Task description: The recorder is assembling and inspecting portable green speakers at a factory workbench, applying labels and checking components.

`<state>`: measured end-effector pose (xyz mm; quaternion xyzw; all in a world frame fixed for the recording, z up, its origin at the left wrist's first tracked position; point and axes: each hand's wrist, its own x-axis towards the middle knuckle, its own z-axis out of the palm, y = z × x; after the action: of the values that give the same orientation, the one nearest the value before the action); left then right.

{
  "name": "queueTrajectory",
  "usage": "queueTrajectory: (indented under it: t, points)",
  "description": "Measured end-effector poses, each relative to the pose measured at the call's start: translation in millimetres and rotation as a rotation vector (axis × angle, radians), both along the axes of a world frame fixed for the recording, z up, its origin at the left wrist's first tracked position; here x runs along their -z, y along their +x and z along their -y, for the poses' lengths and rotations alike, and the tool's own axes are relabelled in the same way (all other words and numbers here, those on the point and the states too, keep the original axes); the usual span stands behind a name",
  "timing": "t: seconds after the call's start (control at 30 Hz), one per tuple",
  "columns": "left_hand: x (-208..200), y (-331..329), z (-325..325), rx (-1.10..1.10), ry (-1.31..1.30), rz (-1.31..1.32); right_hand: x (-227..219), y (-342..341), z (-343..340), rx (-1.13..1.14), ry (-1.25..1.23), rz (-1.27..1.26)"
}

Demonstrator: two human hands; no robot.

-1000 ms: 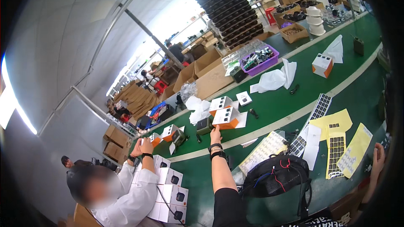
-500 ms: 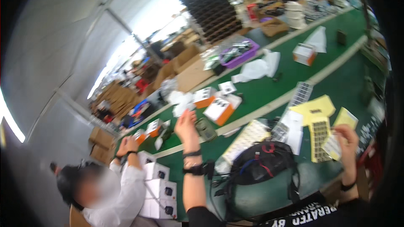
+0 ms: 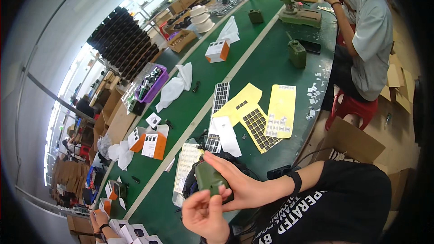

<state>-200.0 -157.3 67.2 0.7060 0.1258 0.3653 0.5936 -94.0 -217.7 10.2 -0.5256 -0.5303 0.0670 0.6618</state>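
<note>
My right hand [image 3: 248,187] grips an olive-green boxy device [image 3: 209,176], fingers along its upper side and thumb below. My left hand [image 3: 205,217] is just in front of the device's lower end, thumb and forefinger pinched together. Whatever lies in that pinch, if anything, is too small to make out. Beneath the device, a black mesh bag [image 3: 190,185] is mostly hidden by my hands. A sheet of pale labels [image 3: 184,167] lies beside the bag. Beyond are a yellow label sheet [image 3: 282,108], a yellow sheet with dark squares [image 3: 246,104] and a white paper [image 3: 227,135].
A green device with an antenna [image 3: 297,54] stands near a black phone [image 3: 312,46]. Orange-and-white boxes [image 3: 153,145] and a purple basket [image 3: 156,83] line the left side. A co-worker [image 3: 368,31] sits at the far right, near a bench press [image 3: 300,17]. White boxes [image 3: 131,231] stand lower left.
My view has swung to the right. The yellow label sheet my right hand held is now on the table. The green device is now in my right hand, and both hands have come together.
</note>
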Motion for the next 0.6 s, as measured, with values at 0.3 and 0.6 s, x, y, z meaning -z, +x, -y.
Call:
queueTrajectory:
  t: [0.3,0.6]
  points:
    - [-26.3,-4.6,-25.2,0.654,-0.553,0.035,17.4,39.9,7.7,-1.254,-0.07,-0.245]
    - [-30.0,28.2,-32.6,0.921,-0.88,0.13,34.5,-3.4,6.0,-1.898,0.116,-1.331]
